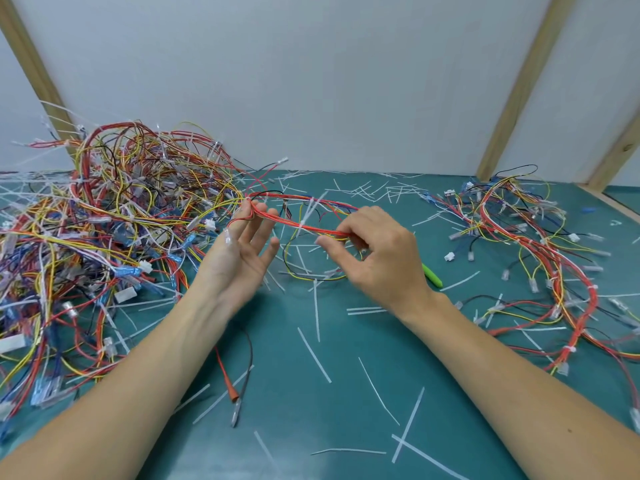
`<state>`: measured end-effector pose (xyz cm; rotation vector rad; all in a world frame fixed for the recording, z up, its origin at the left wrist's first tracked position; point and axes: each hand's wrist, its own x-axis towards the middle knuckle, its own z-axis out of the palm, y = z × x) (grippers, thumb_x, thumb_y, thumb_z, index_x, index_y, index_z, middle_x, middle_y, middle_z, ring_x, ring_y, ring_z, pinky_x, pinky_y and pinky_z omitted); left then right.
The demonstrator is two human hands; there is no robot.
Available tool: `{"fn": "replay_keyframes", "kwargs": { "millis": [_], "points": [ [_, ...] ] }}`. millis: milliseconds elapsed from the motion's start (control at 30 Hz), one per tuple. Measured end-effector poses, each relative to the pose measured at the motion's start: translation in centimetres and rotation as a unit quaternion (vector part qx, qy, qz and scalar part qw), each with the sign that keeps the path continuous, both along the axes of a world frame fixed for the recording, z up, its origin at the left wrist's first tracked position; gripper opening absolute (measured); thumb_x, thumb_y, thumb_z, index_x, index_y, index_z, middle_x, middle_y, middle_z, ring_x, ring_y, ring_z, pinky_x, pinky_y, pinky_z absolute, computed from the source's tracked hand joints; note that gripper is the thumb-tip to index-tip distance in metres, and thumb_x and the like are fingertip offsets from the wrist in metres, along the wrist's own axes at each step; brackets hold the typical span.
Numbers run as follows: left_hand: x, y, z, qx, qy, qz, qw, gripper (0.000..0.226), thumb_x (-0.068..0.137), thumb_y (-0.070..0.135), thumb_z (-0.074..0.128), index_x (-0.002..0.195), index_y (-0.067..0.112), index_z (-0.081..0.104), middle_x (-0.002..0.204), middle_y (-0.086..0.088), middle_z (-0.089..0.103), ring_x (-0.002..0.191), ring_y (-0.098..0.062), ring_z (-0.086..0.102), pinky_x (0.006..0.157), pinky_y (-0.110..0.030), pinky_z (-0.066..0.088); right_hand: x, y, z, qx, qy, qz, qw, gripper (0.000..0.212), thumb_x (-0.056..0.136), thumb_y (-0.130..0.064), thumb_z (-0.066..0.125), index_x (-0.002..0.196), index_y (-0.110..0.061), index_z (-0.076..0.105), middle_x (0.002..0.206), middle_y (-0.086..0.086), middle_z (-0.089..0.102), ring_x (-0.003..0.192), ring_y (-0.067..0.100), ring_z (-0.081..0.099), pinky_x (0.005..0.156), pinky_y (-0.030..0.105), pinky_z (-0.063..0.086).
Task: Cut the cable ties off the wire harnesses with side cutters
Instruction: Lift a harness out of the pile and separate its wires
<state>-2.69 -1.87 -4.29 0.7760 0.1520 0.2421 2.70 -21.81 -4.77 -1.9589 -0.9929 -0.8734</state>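
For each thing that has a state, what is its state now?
Left hand: open, wires across the fingertips.
Right hand: pinches the red wires.
Red wires: stretched between the hands, white tie uncut.
Green handle: on the mat, unheld.

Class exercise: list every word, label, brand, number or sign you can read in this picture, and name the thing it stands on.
None can be read.
The white connectors in the wire pile show no legible print.
The green handle beside the right hand shows no brand.
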Motion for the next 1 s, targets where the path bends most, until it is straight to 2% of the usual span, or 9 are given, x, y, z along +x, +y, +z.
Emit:
{"fn": "replay_keyframes", "kwargs": {
  "millis": [100,200,300,400,533,633,700,800,1000],
  "points": [
    [0.0,0.5,-0.1,-0.026,0.008,0.03,0.999,0.032,0.099,0.031,0.059,0.072,0.025,0.075,0.083,0.013,0.073,0.081,0.0,0.071,0.059,-0.016,0.053,-0.3,0.1,0.2,-0.043,0.008,0.029,0.999,0.03,0.096,-0.038,0.062,0.086,-0.01,0.06,0.082,-0.002,0.059,0.078,0.02,0.053,0.071,0.032,0.044],
    [0.1,1.0,-0.4,-0.035,0.038,0.063,0.997,0.021,0.1,0.03,0.058,0.083,0.024,0.067,0.079,0.013,0.072,0.076,0.0,0.071,0.055,-0.015,0.051,-0.5,-0.2,0.3,-0.079,0.046,-0.017,0.996,0.032,0.096,-0.049,0.059,0.09,-0.017,0.056,0.068,-0.011,0.059,0.06,0.012,0.055,0.058,0.032,0.044],
    [0.3,0.9,-0.7,-0.021,0.054,0.064,0.996,0.016,0.1,0.031,0.058,0.088,0.022,0.065,0.079,0.013,0.073,0.075,0.0,0.071,0.055,-0.015,0.052,-0.2,-0.4,0.2,-0.13,0.073,-0.041,0.988,0.03,0.093,-0.054,0.061,0.093,-0.024,0.062,0.062,-0.01,0.059,0.061,0.013,0.059,0.059,0.031,0.046],
    [0.3,0.8,-0.7,0.001,0.054,0.051,0.997,0.017,0.103,0.03,0.053,0.094,0.022,0.064,0.086,0.011,0.076,0.083,-0.002,0.073,0.059,-0.018,0.054,0.0,-0.5,0.0,-0.148,0.093,-0.03,0.984,0.025,0.096,-0.042,0.057,0.083,-0.022,0.065,0.068,-0.009,0.056,0.068,0.02,0.055,0.06,0.033,0.041],
    [0.1,0.6,-0.5,0.036,0.037,-0.032,0.998,0.023,0.1,0.022,0.042,0.105,0.016,0.064,0.116,0.003,0.075,0.11,-0.011,0.07,0.08,-0.031,0.053,0.0,-0.6,0.0,-0.099,0.106,-0.039,0.989,0.021,0.102,-0.026,0.059,0.084,-0.015,0.063,0.072,-0.005,0.06,0.07,0.026,0.055,0.06,0.039,0.043],
    [0.0,-0.3,-0.5,0.119,0.03,-0.086,0.989,0.033,0.095,0.018,0.044,0.121,0.019,0.064,0.124,0.002,0.071,0.115,-0.011,0.067,0.084,-0.033,0.051,0.1,-0.5,0.1,-0.083,0.109,-0.05,0.989,0.022,0.102,-0.022,0.059,0.085,-0.011,0.063,0.072,-0.003,0.06,0.07,0.029,0.055,0.06,0.042,0.044],
    [0.0,-1.1,-0.6,0.168,0.032,-0.107,0.979,0.033,0.089,0.02,0.052,0.12,0.023,0.065,0.121,0.003,0.072,0.108,-0.01,0.069,0.078,-0.03,0.053,0.0,-0.4,0.1,-0.083,0.107,-0.05,0.99,0.022,0.103,-0.023,0.058,0.085,-0.01,0.062,0.073,-0.002,0.061,0.071,0.029,0.055,0.059,0.042,0.043],
    [-0.1,-1.9,-0.8,0.228,0.057,-0.144,0.961,0.038,0.084,0.034,0.065,0.12,0.02,0.066,0.112,0.001,0.074,0.091,-0.009,0.069,0.066,-0.023,0.055,-0.2,-0.3,-0.1,-0.079,0.1,-0.047,0.991,0.022,0.103,-0.023,0.056,0.085,-0.011,0.061,0.073,-0.004,0.06,0.07,0.028,0.054,0.058,0.041,0.043],
    [-0.3,-2.6,-0.8,0.3,0.097,-0.197,0.928,0.054,0.085,0.055,0.058,0.106,0.009,0.074,0.086,-0.008,0.075,0.054,-0.015,0.061,0.043,-0.022,0.042,0.3,-0.5,-0.3,-0.044,0.102,-0.071,0.991,0.018,0.1,-0.017,0.058,0.083,-0.009,0.058,0.064,-0.005,0.049,0.061,0.028,0.045,0.056,0.042,0.04]
  ]
}}
